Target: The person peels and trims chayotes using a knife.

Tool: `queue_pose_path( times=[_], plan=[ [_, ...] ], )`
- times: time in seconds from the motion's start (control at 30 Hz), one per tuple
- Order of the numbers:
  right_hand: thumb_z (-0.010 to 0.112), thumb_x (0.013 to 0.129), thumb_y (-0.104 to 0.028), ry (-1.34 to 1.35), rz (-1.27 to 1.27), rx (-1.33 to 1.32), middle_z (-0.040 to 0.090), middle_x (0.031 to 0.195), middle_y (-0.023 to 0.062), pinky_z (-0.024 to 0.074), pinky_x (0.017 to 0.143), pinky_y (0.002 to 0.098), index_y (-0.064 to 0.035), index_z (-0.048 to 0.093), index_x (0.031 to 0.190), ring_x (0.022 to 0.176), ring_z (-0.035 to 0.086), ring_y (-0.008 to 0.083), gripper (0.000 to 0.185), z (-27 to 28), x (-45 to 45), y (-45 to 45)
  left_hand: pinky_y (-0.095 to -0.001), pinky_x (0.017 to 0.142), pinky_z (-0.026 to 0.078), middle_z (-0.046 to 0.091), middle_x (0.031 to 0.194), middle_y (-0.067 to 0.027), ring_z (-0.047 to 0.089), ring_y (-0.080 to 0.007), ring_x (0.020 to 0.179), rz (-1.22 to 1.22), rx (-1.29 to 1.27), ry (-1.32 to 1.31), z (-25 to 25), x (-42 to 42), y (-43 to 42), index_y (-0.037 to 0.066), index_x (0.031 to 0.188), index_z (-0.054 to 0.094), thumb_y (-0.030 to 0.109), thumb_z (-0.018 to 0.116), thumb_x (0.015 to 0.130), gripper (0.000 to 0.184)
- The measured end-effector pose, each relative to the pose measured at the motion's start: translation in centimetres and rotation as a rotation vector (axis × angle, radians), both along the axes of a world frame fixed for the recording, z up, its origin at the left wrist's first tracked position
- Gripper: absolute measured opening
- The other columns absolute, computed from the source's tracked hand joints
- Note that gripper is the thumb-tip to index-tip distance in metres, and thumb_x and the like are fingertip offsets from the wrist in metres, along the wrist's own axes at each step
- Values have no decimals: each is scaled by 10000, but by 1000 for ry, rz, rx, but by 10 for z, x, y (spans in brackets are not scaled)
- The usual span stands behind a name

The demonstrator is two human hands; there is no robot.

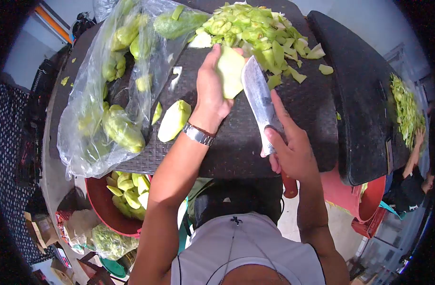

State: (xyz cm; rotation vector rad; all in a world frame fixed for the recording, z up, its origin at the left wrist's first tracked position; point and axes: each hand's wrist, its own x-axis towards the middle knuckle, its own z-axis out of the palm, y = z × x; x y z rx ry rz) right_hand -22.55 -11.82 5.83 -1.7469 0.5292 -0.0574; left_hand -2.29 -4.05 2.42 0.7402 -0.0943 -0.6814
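My left hand (211, 92) is closed around a peeled, pale green chayote (230, 72) above the dark woven-pattern table. In my right hand (293, 147) is a large knife (256, 90), its broad blade pointing up and away from me beside the chayote. The index finger lies along the blade, and part of the red handle shows below the hand. A cut chayote piece (173, 121) with a pale face lies left of my left wrist. Beyond both hands spreads a heap of green peelings (255, 28).
A clear plastic bag (91, 128) of whole chayotes covers the table's left side. Below it, a red bucket (96, 192) holds peeled pieces. Another red tub (341, 192) stands lower right. On the adjoining black table (369, 104), another person's hand (419, 137) touches a green pile.
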Motion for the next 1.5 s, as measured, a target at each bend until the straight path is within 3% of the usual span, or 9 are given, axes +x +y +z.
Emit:
queue_pose_path(
  times=[0.27,0.6,0.7,0.97,1.07,1.17,1.3,1.4,1.5],
  plan=[
    [533,1029,-107,-52,-17,26,660,697,109,513,459,315,-241,208,1655,467,578,128,717,-14,7,10,-403,833,598,736,975,-150,745,-269,865,-181,-104,-57,-3,-6,0,8,1156,634,413,425,1073,463],
    [469,1052,-71,-167,-118,64,616,724,79,447,414,247,-171,188,1658,461,526,84,675,-18,24,21,-352,780,576,728,978,-131,727,-218,844,7,23,108,-7,-25,-13,-2,1157,643,401,483,1065,444],
    [468,1056,-80,-167,-108,53,616,721,76,443,411,246,-168,176,1660,457,521,83,676,-18,21,29,-360,800,580,729,997,-128,731,-227,861,-97,-81,30,-2,-19,-1,5,1177,639,408,462,1071,453],
    [477,1055,-89,-180,-92,112,636,780,98,436,403,241,-178,152,1663,447,507,82,695,-12,29,24,-399,891,562,731,1044,-114,721,-250,901,-13,-42,105,-4,-25,-9,46,1188,636,407,477,1053,417],
    [519,1025,-63,-201,-97,121,679,792,123,491,421,307,-180,227,1636,462,567,132,687,-11,35,24,-405,880,565,728,1036,-132,720,-272,896,24,-61,116,-8,-18,-8,30,1179,634,415,476,1048,436],
    [518,1051,-128,-176,-156,353,663,803,126,460,397,289,-61,384,1509,447,547,129,482,-26,44,17,-432,838,578,719,1010,-190,710,-334,870,11,-149,128,-6,-6,1,-16,1201,609,416,433,1046,492],
    [492,1087,-286,0,160,697,606,745,83,407,366,251,-37,512,1265,441,529,110,307,-16,30,6,-452,796,584,713,967,-208,706,-346,851,54,-163,95,-7,3,5,-25,1221,598,429,391,1047,528],
    [495,1090,-284,-13,99,562,575,704,57,387,348,250,-50,535,1217,435,515,100,268,-5,28,9,-448,788,585,720,978,-187,707,-338,844,58,-187,87,-7,3,5,-13,1202,620,443,380,1048,538],
    [496,1097,-310,-55,-10,281,547,665,12,414,438,254,-54,606,1206,480,490,74,299,-8,19,29,-433,738,602,714,991,-173,720,-330,818,83,-265,101,2,-4,4,-45,1173,605,445,398,1057,544]
  ],
)
